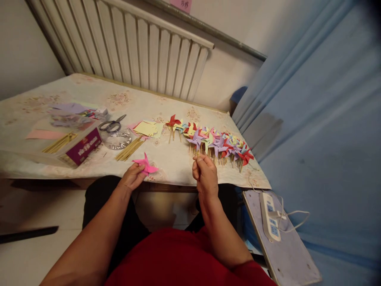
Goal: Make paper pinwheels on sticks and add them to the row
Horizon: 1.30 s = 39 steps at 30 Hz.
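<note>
My left hand (132, 176) pinches a folded pink paper pinwheel (145, 165) just above the table's front edge. My right hand (204, 172) is closed in a pinch near the front edge, right below a row of finished paper pinwheels (212, 141); what it holds is too small to name. The row of red, purple, yellow and green pinwheels on wooden sticks runs along the table toward the right.
On the patterned tablecloth (175, 163) lie a bundle of wooden sticks (130, 149), scissors (112, 124), a round clear container (117, 140), yellow paper squares (147, 128), a purple box (85, 147) and coloured paper. A radiator (139, 43) stands behind. A power strip (269, 216) rests on a board at right.
</note>
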{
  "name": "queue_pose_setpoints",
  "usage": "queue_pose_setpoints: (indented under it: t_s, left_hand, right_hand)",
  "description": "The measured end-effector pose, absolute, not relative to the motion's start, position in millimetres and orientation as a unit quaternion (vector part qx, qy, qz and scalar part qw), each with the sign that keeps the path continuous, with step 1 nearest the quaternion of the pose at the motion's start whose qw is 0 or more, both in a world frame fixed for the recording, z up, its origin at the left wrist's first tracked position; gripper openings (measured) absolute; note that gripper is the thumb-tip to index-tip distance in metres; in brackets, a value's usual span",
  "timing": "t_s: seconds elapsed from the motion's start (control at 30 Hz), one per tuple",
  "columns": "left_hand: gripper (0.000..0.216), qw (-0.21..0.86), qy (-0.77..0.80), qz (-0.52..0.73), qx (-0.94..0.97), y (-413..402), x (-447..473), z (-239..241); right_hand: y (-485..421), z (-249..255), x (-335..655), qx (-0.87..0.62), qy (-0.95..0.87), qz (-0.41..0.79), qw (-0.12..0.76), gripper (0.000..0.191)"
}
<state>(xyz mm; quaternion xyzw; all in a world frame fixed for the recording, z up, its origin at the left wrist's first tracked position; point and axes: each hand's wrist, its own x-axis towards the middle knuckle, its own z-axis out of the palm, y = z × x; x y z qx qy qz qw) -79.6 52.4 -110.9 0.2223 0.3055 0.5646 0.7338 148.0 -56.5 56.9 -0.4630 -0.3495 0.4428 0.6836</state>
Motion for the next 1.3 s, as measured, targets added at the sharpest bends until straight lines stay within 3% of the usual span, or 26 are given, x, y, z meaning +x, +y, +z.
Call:
queue_pose_setpoints:
  t_s: [0.4,1.3]
  left_hand:
    - [0.031,0.743,0.281,0.564,0.226,53.9,-79.0,-113.1]
    - [0.028,0.741,0.297,0.563,0.214,54.0,-79.8,-113.2]
  right_hand:
    - [-56.3,60.2,146.0,-0.446,-0.337,0.484,0.673,0.020]
    - [-56.9,59.1,152.0,-0.426,-0.323,0.524,0.663,0.019]
